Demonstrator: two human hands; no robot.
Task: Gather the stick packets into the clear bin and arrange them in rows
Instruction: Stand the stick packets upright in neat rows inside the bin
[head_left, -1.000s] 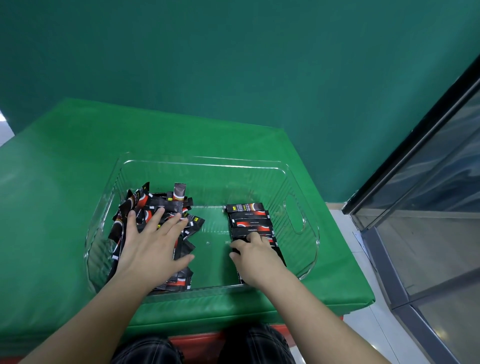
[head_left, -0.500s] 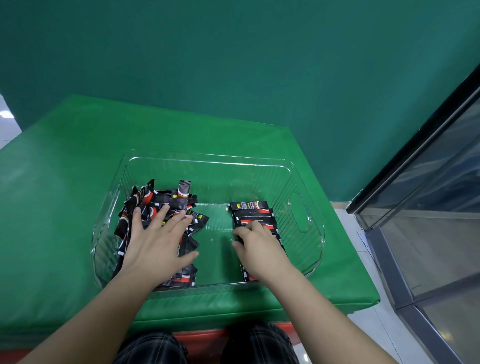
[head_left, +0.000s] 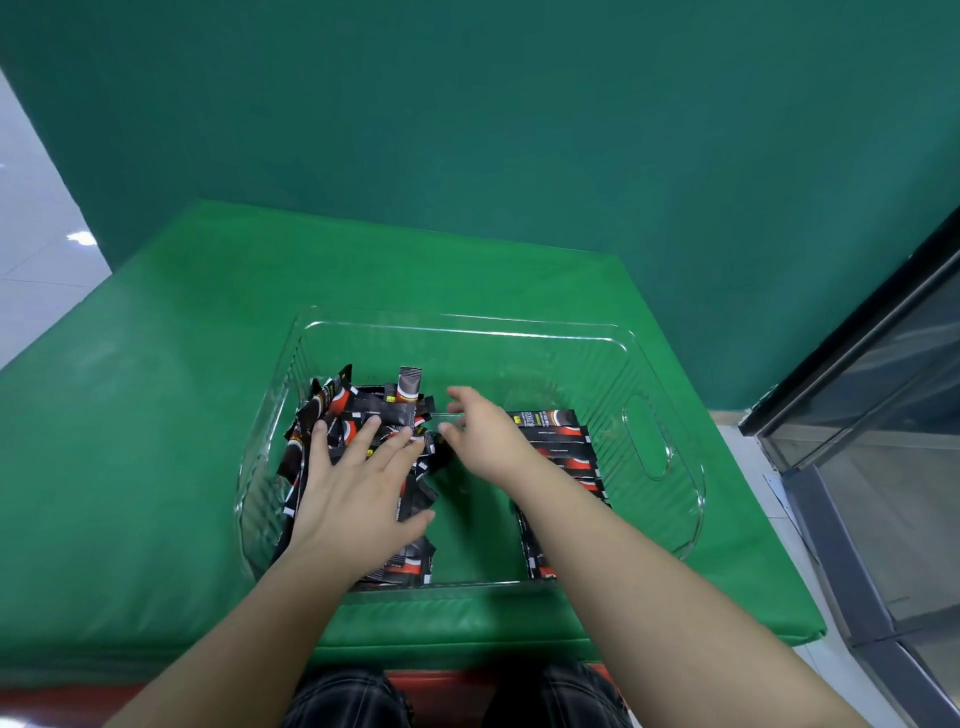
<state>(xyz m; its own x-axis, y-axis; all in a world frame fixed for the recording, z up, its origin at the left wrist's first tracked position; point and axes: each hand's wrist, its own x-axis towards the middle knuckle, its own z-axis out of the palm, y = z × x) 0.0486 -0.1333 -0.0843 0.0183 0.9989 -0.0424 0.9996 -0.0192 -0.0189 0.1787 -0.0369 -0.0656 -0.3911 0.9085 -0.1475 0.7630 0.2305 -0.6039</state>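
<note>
A clear bin (head_left: 670, 488) stands on the green table. In its left half lies a loose heap of black and red stick packets (head_left: 358, 410); one packet stands upright at the back of the heap. My left hand (head_left: 358, 483) lies flat on the heap with its fingers spread. A neat row of stacked packets (head_left: 563, 441) fills the right half, partly hidden by my right forearm. My right hand (head_left: 485, 436) reaches across the bin's middle toward the heap, fingers relaxed and holding nothing.
The green padded table (head_left: 156, 441) extends left of the bin and ends just before my knees. A green wall (head_left: 467, 130) rises behind. A dark-framed glass panel (head_left: 883, 415) stands at the right, with tiled floor beside it.
My right hand has left the neat row on the right and moved left and forward toward the heap. My left hand stays on the heap. The camera view shifted a little.
</note>
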